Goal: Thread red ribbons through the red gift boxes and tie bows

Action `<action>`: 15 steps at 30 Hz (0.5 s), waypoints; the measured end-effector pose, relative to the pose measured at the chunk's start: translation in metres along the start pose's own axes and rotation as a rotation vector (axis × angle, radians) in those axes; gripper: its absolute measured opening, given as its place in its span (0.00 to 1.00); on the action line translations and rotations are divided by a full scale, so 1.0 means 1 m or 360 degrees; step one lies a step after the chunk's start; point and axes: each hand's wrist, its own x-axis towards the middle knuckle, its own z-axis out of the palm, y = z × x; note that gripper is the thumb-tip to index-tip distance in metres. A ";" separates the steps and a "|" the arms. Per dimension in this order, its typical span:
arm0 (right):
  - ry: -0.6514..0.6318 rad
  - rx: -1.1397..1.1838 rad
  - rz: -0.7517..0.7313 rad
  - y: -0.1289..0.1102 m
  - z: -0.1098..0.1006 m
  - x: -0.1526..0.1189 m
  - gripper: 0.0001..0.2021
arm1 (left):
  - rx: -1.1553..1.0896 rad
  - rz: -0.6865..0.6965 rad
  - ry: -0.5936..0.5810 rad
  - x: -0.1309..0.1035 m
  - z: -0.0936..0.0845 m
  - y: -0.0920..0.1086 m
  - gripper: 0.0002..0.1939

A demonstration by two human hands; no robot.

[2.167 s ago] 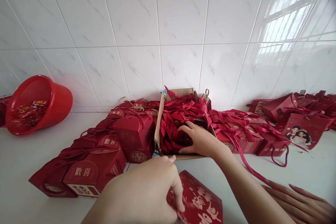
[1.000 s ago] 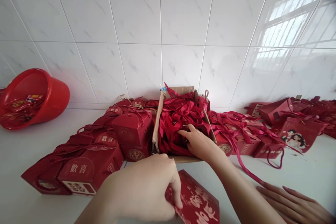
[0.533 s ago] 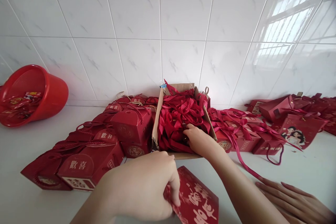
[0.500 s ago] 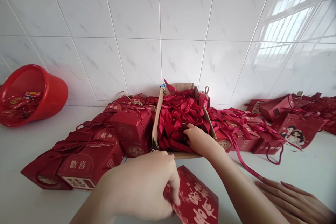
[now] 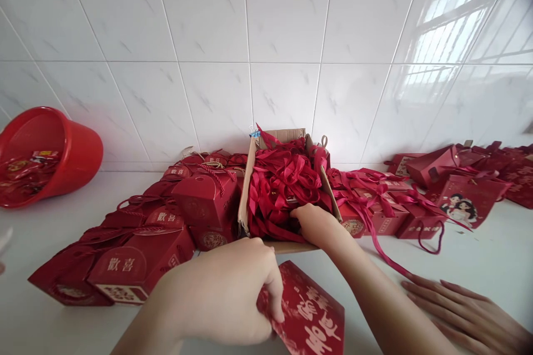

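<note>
My left hand (image 5: 225, 291) is closed on the edge of a red gift box (image 5: 314, 313) with large pale lettering, low in the middle of the head view. Whether that box is flat or folded up, I cannot tell. Beyond it stands an open cardboard box (image 5: 246, 186) heaped with dark red ribbons (image 5: 287, 172). My right hand (image 5: 314, 224) reaches into the near part of this box among the ribbons. Its fingers are bent down and mostly hidden there, so any ribbon in them cannot be made out.
Several red gift boxes (image 5: 125, 266) are packed together on the left, and several ribbon-tied boxes (image 5: 383, 213) stand on the right. A tipped red bucket (image 5: 83, 147) holds small packets. Another person's hand (image 5: 462, 310) lies flat at the right. A tiled wall (image 5: 283, 94) closes off the back.
My right hand has sunk slightly further into the ribbons. The left keeps its hold on the gift box. Blurred fingertips of another person have come in at the left edge. The view has shifted a little.
</note>
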 end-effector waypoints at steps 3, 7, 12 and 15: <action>0.0033 -0.0004 0.0024 0.001 0.000 0.000 0.15 | 0.0000 -0.0007 -0.0001 0.001 0.000 0.001 0.11; 0.0133 -0.0012 0.0050 0.003 -0.001 0.002 0.10 | 0.0006 -0.0012 -0.0013 0.002 -0.001 0.001 0.10; 0.0312 -0.0053 0.0087 0.002 -0.004 0.003 0.09 | 0.0045 0.0008 -0.0013 0.003 -0.003 -0.002 0.09; 0.0465 -0.0070 0.0100 0.002 -0.008 0.003 0.10 | 0.0115 0.0023 0.0053 0.001 -0.002 0.001 0.10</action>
